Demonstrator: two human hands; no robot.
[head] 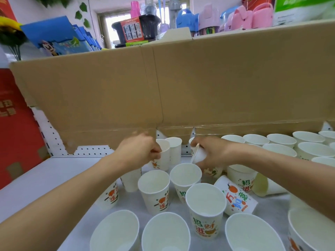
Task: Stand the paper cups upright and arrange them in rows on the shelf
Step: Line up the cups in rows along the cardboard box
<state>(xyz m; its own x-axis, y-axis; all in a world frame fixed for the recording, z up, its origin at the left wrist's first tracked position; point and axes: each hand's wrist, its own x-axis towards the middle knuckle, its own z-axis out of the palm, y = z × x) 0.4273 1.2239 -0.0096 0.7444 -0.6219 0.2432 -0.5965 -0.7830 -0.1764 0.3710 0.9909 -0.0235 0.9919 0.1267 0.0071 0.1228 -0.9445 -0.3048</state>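
Note:
Several white paper cups with orange and green print stand on the white shelf. My left hand pinches the rim of an upright cup near the back. My right hand grips a tilted cup, its bottom toward me. Upright cups fill the middle and front. One cup lies on its side at centre right, another lies beside it under my right forearm. Rows of upright cups stand at the back right.
A large cardboard sheet leans over the shelf's back, above a perforated back panel. Red boxes stand at the left. Blue packets, pink and blue plastic goods sit on the shelf above.

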